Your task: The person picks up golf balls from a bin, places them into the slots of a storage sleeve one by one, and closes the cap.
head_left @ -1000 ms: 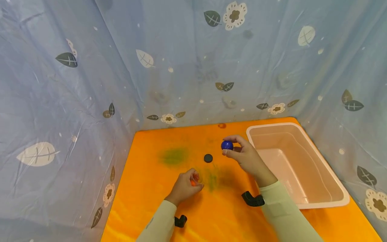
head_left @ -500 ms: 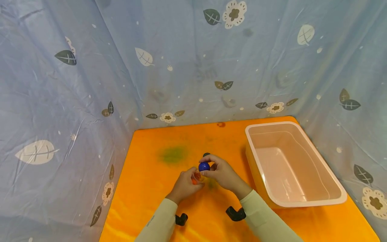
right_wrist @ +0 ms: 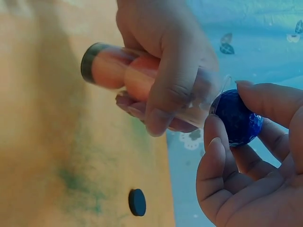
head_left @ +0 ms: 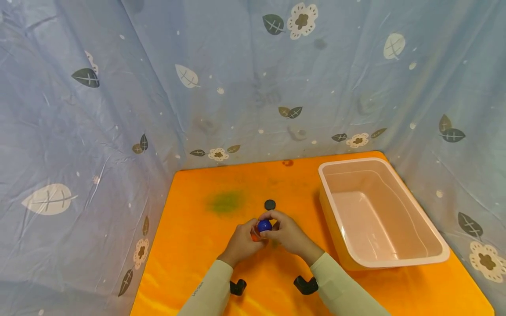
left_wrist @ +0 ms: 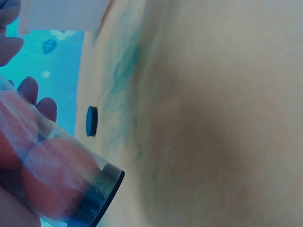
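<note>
My left hand (head_left: 240, 243) grips a clear plastic tube (right_wrist: 204, 94), its fingers wrapped round the middle. Inside, two orange balls (left_wrist: 59, 177) sit toward the end with the dark end cap (right_wrist: 89, 64). The thumb and fingers of my right hand (head_left: 291, 235) pinch a blue dimpled golf ball (right_wrist: 239, 118). In the right wrist view that ball is right at the tube's uncapped mouth, overlapping its rim. A loose black round cap (head_left: 270, 205) lies on the orange tabletop just beyond both hands.
To the right stands a pale pink plastic bin (head_left: 333, 210) on the orange tabletop (head_left: 197, 232). Blue patterned curtains (head_left: 237, 87) enclose the back and sides. Black angled pieces (head_left: 306, 285) show beside both wrists.
My right hand has brought the blue golf ball leftward and down from near the bin to the tube's mouth. The left hand has stayed nearly in place with the tube.
</note>
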Available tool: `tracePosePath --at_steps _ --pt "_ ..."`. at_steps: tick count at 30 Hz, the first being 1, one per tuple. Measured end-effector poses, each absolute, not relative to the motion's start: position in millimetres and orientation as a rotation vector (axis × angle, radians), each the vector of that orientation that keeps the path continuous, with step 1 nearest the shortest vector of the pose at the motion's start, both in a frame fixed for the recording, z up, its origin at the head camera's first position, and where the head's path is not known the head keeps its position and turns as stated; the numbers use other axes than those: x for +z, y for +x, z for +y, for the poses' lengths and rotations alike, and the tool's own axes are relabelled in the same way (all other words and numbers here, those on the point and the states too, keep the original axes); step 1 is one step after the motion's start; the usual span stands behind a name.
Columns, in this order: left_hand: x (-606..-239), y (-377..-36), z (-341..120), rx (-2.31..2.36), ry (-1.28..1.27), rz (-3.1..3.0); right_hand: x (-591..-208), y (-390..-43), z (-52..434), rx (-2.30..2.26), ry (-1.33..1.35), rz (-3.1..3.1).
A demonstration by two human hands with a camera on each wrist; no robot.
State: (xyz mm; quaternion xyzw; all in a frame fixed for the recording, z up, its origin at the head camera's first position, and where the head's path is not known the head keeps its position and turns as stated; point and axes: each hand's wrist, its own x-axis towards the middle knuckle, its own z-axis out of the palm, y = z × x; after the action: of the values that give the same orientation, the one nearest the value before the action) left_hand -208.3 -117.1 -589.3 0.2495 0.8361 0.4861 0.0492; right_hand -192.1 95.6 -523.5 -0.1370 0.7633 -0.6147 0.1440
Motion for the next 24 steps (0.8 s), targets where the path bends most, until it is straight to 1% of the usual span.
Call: tracePosePath --at_steps 12,24 --pt "-591.9 -206.8 -118.0 1.489 0.768 2.557 -527.0 -190.1 93.6 -1.757 -0.402 2.218" --pt "-596.8 -205.7 -120.1 1.507 0.727 2.544 -521.1 -200.0 99.6 -1.785 -0.352 2.290"
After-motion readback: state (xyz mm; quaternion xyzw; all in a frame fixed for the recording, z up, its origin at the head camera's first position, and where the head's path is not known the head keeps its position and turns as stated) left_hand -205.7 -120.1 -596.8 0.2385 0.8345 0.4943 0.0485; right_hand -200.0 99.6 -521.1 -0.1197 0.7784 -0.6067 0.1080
